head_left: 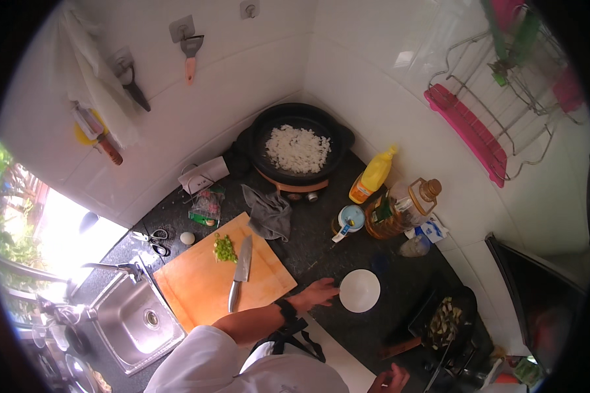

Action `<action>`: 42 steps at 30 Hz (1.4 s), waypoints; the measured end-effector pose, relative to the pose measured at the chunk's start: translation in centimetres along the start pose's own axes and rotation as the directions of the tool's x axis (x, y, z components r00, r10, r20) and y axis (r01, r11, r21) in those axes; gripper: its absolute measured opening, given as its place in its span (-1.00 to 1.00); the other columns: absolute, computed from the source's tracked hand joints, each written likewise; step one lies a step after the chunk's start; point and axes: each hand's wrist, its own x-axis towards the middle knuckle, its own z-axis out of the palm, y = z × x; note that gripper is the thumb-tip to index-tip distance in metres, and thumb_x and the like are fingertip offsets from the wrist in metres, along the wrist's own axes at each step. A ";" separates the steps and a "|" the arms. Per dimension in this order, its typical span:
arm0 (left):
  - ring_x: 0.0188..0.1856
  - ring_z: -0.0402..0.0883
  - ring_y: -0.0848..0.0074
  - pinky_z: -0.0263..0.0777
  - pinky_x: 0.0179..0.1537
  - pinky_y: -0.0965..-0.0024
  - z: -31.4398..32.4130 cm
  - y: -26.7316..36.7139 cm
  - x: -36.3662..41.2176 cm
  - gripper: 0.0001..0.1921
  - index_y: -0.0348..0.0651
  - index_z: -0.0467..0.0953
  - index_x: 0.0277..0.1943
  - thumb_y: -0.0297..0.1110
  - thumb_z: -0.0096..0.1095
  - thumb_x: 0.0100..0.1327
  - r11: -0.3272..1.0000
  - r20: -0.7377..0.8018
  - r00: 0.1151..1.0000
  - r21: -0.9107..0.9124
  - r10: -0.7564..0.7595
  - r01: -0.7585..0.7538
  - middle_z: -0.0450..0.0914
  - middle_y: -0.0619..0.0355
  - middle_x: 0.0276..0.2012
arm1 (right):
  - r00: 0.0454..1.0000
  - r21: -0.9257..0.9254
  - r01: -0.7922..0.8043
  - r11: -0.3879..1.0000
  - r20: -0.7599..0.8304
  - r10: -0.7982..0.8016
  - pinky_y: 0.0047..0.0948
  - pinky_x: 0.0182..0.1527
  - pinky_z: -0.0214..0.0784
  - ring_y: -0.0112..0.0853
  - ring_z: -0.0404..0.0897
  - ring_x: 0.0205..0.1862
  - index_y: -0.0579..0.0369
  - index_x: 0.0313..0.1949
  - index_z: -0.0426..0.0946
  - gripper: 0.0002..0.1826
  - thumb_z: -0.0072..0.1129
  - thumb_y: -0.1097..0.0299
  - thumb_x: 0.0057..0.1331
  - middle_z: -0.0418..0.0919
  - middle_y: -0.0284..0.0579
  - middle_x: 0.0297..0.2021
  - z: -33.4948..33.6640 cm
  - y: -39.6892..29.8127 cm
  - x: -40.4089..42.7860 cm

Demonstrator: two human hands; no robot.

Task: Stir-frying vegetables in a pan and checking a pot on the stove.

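Observation:
My left hand (320, 294) reaches across the dark worktop with its fingers apart. Its fingertips are at the left rim of a white bowl (360, 291); whether they touch it I cannot tell. At the bottom edge is my right hand (392, 379), partly cut off, its fingers bent, below the handle (399, 348) of a dark pan. Chopped pieces of food (444, 322) lie in that pan. To the left of my left hand, a kitchen knife (241, 272) rests on a wooden cutting board (191, 290), beside chopped green vegetable (224, 249).
A black electric pan (255, 132) holding white rice (297, 149) stands in the corner. Nearby are a grey cloth (268, 212), yellow bottle (373, 174), oil jug (393, 211) and blue-topped container (351, 217). Leftward are an egg (187, 238), scissors (156, 240) and a steel sink (128, 319).

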 end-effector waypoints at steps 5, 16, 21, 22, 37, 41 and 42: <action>0.20 0.56 0.36 0.54 0.15 0.27 -7.1 0.3 0.2 -0.47 -0.20 0.39 0.38 -0.42 0.31 0.37 0.973 0.204 0.953 0.006 0.224 -0.230 0.55 0.00 0.24 | 0.998 0.031 0.003 1.000 0.070 -0.005 -0.39 -0.44 0.39 -0.24 0.54 -0.25 0.10 0.19 0.54 -0.66 0.16 0.41 0.44 0.48 0.07 0.02 1.0 -2.8 2.1; -0.20 0.65 0.62 0.52 -0.11 0.48 -9.1 8.2 -9.1 -0.64 -0.25 0.56 0.11 -0.50 0.43 0.26 0.835 0.189 0.904 0.349 0.383 -0.426 0.73 0.22 -0.24 | 0.984 -0.058 0.171 0.984 0.049 -0.169 -0.25 -0.25 0.45 -0.12 0.57 -0.19 0.09 0.16 0.56 -0.66 0.19 0.42 0.41 0.47 0.10 0.05 1.9 -6.2 6.0; -0.22 0.67 0.64 0.52 -0.13 0.50 -8.4 7.3 -9.8 -0.66 -0.25 0.58 0.09 -0.46 0.47 0.27 0.857 0.222 0.910 0.316 0.350 -0.407 0.74 0.22 -0.26 | 0.989 -0.030 0.129 0.991 0.070 -0.127 -0.24 -0.23 0.47 -0.12 0.58 -0.17 0.09 0.16 0.56 -0.65 0.19 0.45 0.39 0.45 0.09 0.07 1.8 -6.9 5.9; -0.22 0.67 0.65 0.52 -0.14 0.51 -8.2 7.2 -10.1 -0.66 -0.25 0.59 0.08 -0.45 0.47 0.27 0.855 0.227 0.914 0.332 0.337 -0.398 0.75 0.22 -0.26 | 0.990 -0.022 0.124 0.992 0.074 -0.122 -0.25 -0.22 0.47 -0.12 0.59 -0.16 0.09 0.16 0.56 -0.65 0.19 0.45 0.39 0.45 0.08 0.08 1.7 -6.8 5.7; -0.04 0.76 0.33 0.64 -0.03 0.33 -7.8 2.5 -18.6 -0.79 -0.22 0.55 0.07 -0.31 0.19 0.50 0.793 -0.020 0.907 -0.477 0.420 -0.378 0.75 0.05 -0.14 | 0.972 0.276 0.169 0.946 0.114 -0.206 -0.45 -0.34 0.47 -0.27 0.56 -0.14 0.22 0.09 0.51 -0.61 0.11 0.67 0.25 0.41 0.03 0.03 1.1 -2.3 1.8; 0.01 0.73 0.29 0.61 0.00 0.34 -7.3 -2.5 -24.3 -0.81 -0.17 0.53 0.07 -0.31 0.15 0.53 0.682 -0.157 0.889 -0.589 0.430 -0.434 0.72 0.03 -0.02 | 0.948 0.348 0.199 0.916 0.167 -0.269 -0.45 -0.33 0.46 -0.29 0.55 -0.14 0.21 0.09 0.51 -0.61 0.10 0.68 0.26 0.41 0.02 0.04 0.0 0.0 -1.0; 0.03 0.72 0.28 0.61 0.02 0.32 -7.1 -4.1 -25.9 -0.79 -0.17 0.51 0.09 -0.29 0.14 0.53 0.638 -0.189 0.867 -0.608 0.461 -0.472 0.72 0.03 0.01 | 0.935 0.370 0.217 0.903 0.188 -0.302 -0.45 -0.33 0.46 -0.29 0.55 -0.14 0.21 0.09 0.51 -0.61 0.10 0.68 0.26 0.41 0.02 0.04 -0.3 0.8 -1.8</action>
